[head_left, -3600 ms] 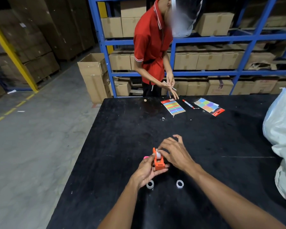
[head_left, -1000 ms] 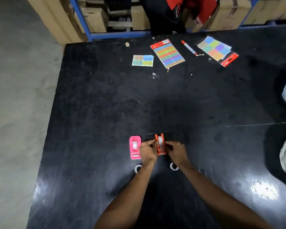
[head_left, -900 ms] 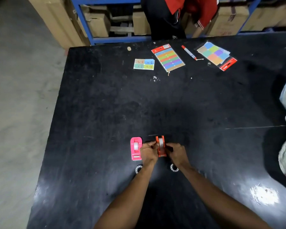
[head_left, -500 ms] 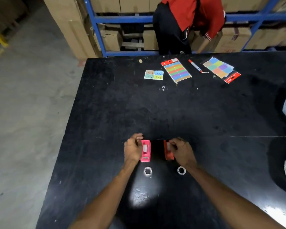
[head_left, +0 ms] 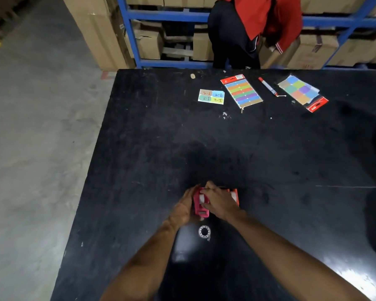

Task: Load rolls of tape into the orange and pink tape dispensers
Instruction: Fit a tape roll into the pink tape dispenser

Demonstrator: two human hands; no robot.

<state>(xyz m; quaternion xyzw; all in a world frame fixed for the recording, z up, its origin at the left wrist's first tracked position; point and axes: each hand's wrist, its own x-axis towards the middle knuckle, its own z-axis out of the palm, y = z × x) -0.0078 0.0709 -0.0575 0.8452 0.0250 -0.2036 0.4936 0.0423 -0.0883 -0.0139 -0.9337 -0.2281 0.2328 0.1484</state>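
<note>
The pink tape dispenser [head_left: 199, 205] is held just above the black table [head_left: 139, 137], with a white tape roll showing in its top. My left hand [head_left: 182, 208] grips its left side and my right hand [head_left: 218, 202] grips its right side and top. The orange tape dispenser [head_left: 234, 195] stands on the table right behind my right hand, with tape in it, partly hidden. One clear tape roll [head_left: 204, 231] lies flat on the table just below the hands. My right forearm covers the spot to its right.
At the far side lie a small label card [head_left: 211, 97], a striped sticker pack [head_left: 241, 91], a red marker [head_left: 267, 86] and a pack of coloured notes [head_left: 302, 93]. A person in a red shirt [head_left: 254, 29] bends at the blue shelving. The table's left edge drops to concrete floor.
My right hand has left the orange dispenser and joined my left hand on the pink one. The orange dispenser now stands alone. The second loose roll is out of sight under my right forearm.
</note>
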